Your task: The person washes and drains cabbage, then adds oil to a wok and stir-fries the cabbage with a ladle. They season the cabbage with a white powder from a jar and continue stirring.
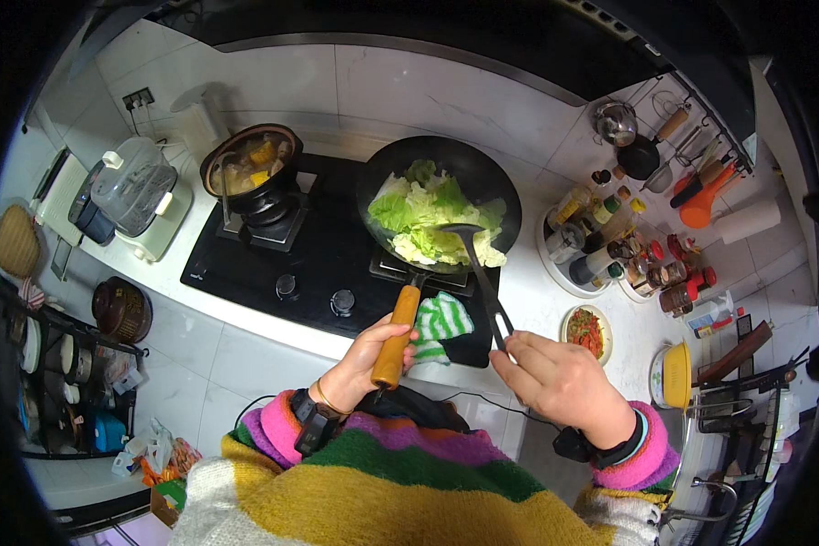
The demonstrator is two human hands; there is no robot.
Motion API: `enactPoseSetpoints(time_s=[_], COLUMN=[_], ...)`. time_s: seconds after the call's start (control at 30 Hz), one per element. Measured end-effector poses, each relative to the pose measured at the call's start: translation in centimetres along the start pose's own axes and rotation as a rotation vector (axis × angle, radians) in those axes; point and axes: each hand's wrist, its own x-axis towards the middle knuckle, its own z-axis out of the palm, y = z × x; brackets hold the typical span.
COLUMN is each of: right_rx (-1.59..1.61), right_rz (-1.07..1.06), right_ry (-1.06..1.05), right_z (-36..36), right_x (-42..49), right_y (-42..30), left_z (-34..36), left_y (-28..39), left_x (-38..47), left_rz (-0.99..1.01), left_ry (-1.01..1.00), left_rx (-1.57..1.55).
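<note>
My left hand (365, 358) grips the wooden handle (396, 338) of a black wok (498, 170) on the right burner. Chopped leafy greens, pale green to white like cabbage or lettuce (430, 208), fill much of the wok. In my right hand (559, 379) is a black spatula (481, 273), its handle between thumb and fingers. The spatula's head rests on the greens at the wok's near right side. A green-and-white striped cloth (443, 316) lies just right of the wok handle, at the cooktop's front edge.
On the left burner stands a clay pot (213, 184) of soup with corn pieces and a ladle. Seasoning bottles (597, 211) crowd a round tray at right, near a small dish of chopped peppers (585, 334). A steamer (136, 188) stands far left. The range hood (409, 34) overhangs the back.
</note>
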Motion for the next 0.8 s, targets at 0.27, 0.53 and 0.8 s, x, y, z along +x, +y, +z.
enactPoseSetpoints(time_s=[0.27, 0.53, 0.8], right_rx=[0.045, 0.329, 0.301], right_rz=[-0.022, 0.498, 0.693], right_ry=[0.067, 0.375, 0.567], right_z=[6.5, 1.3, 5.7], right_x=[4.1, 1.3, 0.0], right_y=[3.9, 10.5, 21.1], left_z=[0.4, 0.5, 0.6], left_y=[-0.3, -0.9, -1.3], left_x=[-0.6, -1.8, -1.4], left_rz=[0.002, 0.086, 0.089], left_ry=[0.065, 0.075, 0.044], left_rx=[0.018, 0.057, 0.047])
